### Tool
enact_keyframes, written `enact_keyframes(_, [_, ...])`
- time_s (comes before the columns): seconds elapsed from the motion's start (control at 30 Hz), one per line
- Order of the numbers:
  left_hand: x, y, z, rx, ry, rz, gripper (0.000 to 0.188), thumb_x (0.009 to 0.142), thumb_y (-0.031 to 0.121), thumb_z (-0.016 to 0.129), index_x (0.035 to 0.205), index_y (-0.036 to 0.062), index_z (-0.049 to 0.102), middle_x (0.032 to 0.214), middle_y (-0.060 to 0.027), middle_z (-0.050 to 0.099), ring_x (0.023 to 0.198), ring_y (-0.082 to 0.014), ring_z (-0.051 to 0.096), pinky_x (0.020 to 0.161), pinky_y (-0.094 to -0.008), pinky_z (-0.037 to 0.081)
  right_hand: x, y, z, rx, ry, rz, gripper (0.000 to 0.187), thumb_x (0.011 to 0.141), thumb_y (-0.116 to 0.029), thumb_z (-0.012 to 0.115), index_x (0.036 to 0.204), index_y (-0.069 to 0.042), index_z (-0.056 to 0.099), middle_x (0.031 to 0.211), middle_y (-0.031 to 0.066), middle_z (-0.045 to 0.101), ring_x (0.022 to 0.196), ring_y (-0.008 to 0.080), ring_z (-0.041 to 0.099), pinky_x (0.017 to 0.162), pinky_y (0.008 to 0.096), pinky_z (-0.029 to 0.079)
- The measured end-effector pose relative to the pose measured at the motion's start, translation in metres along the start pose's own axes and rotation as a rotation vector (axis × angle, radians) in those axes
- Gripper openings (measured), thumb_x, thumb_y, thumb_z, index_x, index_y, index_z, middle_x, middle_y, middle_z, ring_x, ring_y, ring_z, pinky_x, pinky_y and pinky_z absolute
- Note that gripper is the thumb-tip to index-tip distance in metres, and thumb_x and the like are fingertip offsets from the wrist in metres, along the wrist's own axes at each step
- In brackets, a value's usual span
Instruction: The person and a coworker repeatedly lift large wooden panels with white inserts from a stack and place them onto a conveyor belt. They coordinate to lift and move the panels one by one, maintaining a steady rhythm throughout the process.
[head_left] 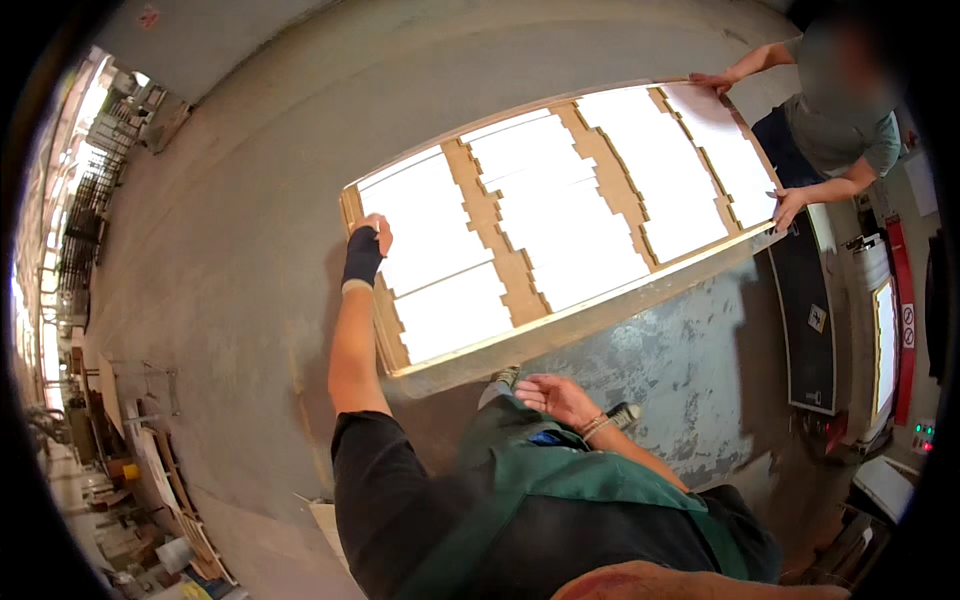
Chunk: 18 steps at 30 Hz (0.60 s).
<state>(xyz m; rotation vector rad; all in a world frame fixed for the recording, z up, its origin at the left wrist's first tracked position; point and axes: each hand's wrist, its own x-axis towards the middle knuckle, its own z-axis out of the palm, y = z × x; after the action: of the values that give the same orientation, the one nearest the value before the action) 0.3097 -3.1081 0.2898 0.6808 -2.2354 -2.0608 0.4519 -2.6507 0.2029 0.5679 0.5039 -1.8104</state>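
Observation:
A large flat wooden panel (515, 280) with a raised rim spans the middle of the view, tilted up to the right. White rectangular pieces (545, 215) cover most of it, with stepped brown strips between them. My left hand (370, 240), in a dark fingerless wrap, grips the panel's left end, its fingers curled over the rim. Below the panel, my right hand (560, 400) is held in front of my green apron (590, 490), fingers stretched out and holding nothing. A co-worker (840, 120) holds the panel's far right end with both hands.
Grey floor (230, 260) surrounds the panel. To the right stand a dark board (805, 310) and a machine with lit green buttons (922, 435). Metal racks (90, 210) line the left side, with leaning boards (175, 490) and clutter at lower left.

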Motion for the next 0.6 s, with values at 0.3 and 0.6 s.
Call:
enact_keyframes(0.3, [0.334,-0.079,-0.536,1.351,0.488,0.411,0.034,0.084,0.032,0.052,0.105,0.0053,0.058,0.107,-0.0187,0.056,0.108,-0.0333,0.050,0.093,-0.0454,0.036,0.503,0.184,0.359,-0.035,0.094,0.023,0.026,0.092,-0.014,0.051,0.109,0.004,0.051,0.114,0.0172,0.056,0.109,0.0326,0.056,0.090,0.0405,0.048])
enact_keyframes(0.6, [0.349,-0.100,-0.582,1.279,0.308,0.054,0.053,0.091,0.046,0.037,0.085,-0.0016,0.060,0.083,-0.0200,0.064,0.074,-0.0302,0.064,0.062,-0.0379,0.050,0.525,0.130,0.380,-0.103,0.236,0.040,0.021,0.082,-0.019,0.063,0.095,-0.003,0.059,0.087,0.0074,0.063,0.079,0.0192,0.061,0.071,0.0303,0.048])
